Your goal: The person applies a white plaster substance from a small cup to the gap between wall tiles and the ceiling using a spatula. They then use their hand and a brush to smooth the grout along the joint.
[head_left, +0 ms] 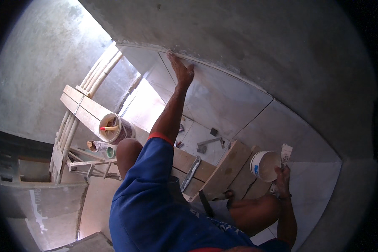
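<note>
Head view: left hand (181, 72) was opened wide, thumb apart, against the upper part of a pale wall tile (229, 96), near its border with grey plaster (281, 54). Right hand (284, 180), well apart and lower right, gripped 1 putty knife (286, 153), smeared blade up. White bucket (256, 166) stood just left of that hand; could not tell whether the 2 touched. Larger bucket (126, 130) sat far left on wooden planks (94, 112).
</note>
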Demonstrator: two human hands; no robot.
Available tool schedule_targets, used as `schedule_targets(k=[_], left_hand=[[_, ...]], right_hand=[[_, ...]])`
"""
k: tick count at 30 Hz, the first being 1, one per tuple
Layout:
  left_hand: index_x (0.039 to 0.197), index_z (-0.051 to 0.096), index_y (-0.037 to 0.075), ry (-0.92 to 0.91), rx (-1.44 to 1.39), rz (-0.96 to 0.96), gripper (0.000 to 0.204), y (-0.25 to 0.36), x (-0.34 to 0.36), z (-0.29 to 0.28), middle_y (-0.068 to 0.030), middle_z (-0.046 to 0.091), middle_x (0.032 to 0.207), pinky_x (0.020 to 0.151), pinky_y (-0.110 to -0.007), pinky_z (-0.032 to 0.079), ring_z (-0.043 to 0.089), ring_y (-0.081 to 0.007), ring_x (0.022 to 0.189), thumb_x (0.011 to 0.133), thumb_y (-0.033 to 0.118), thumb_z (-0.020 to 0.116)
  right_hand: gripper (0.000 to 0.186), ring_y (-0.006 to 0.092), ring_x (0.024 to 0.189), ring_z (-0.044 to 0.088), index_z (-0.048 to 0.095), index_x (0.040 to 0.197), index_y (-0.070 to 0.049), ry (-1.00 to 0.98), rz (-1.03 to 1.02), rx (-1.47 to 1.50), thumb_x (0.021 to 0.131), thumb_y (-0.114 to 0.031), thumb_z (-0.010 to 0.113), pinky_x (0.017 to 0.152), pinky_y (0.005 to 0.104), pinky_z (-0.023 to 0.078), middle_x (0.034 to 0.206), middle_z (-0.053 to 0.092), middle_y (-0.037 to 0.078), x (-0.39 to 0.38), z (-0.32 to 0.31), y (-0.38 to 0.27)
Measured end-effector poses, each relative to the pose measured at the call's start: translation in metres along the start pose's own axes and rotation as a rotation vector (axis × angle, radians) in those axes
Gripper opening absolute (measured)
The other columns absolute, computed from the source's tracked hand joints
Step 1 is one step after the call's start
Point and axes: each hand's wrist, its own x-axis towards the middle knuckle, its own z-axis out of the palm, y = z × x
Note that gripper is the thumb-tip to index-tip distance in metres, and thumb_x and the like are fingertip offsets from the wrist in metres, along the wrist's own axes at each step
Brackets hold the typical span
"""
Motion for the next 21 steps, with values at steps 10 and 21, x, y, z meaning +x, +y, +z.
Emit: schedule_targets(k=[10,21], left_hand=[[0.143,-0.004,-0.010,0.025,-0.327,0.111,0.099,0.064,-0.052,0.037,-0.0312,-0.006,0.151,0.114,-0.048,-0.003,-0.008,-0.0446,0.141,0.064,0.008,0.053],[0.143,0.000,-0.011,0.519,-0.158,-0.641,0.073,-0.027,0.026,-0.023,-0.0304,0.005,0.151,0.115,-0.043,0.010,0.012,-0.0411,0.140,0.095,0.022,0.045]], right_hand=[[0.039,0.0250,0.091,0.060,0.049,0.119,0.003,0.093,0.099,-0.029,0.084,-0.013,0.058,0.074,0.0360,0.051,0.106,0.059,0.014,0.005,0.010,0.018],[0.048,0.0267,0.100,0.055,0.046,0.125,0.002,0.085,0.166,-0.015,0.083,-0.016,0.059,0.082,0.0394,0.048,0.112,0.056,0.015,0.010,0.024,0.005]])
